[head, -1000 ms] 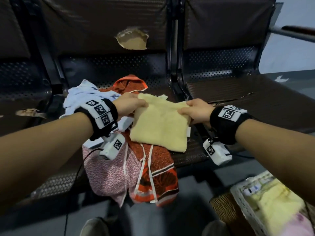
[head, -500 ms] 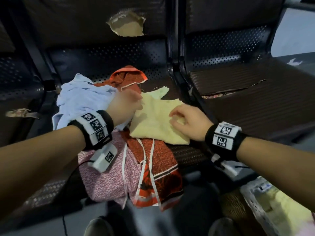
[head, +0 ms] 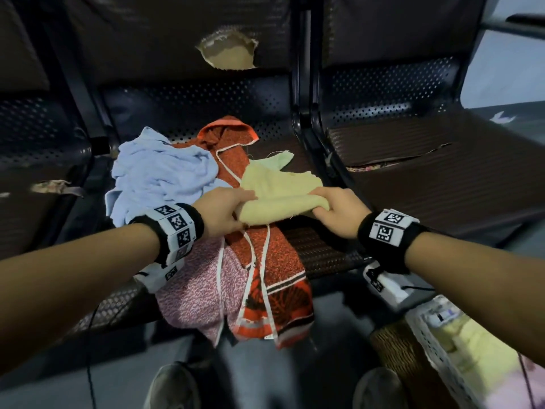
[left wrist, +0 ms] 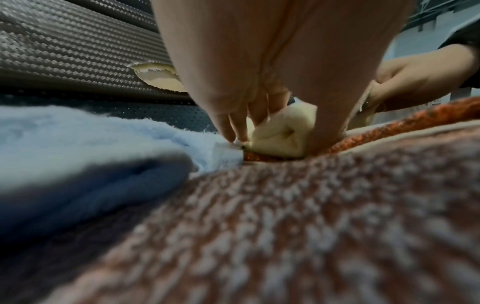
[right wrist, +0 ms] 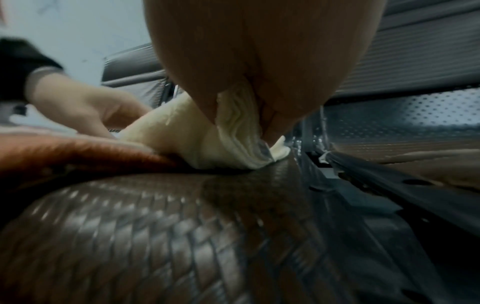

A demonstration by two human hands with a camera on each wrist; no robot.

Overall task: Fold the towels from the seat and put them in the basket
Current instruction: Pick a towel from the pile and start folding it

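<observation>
The left hand [head: 224, 209] and the right hand [head: 339, 212] each pinch one end of the pale yellow terry towel [head: 283, 193], folded over on the dark perforated metal seat [head: 318, 252], atop an orange patterned towel [head: 265, 255] beside a crumpled light blue towel [head: 159, 178]; the white plastic basket [head: 436, 343] sits lower right

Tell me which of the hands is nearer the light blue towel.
Left. The left hand grips the yellow towel right beside the light blue towel, fingertips touching its edge. The right hand grips the yellow towel's far end, well apart from the blue.
</observation>
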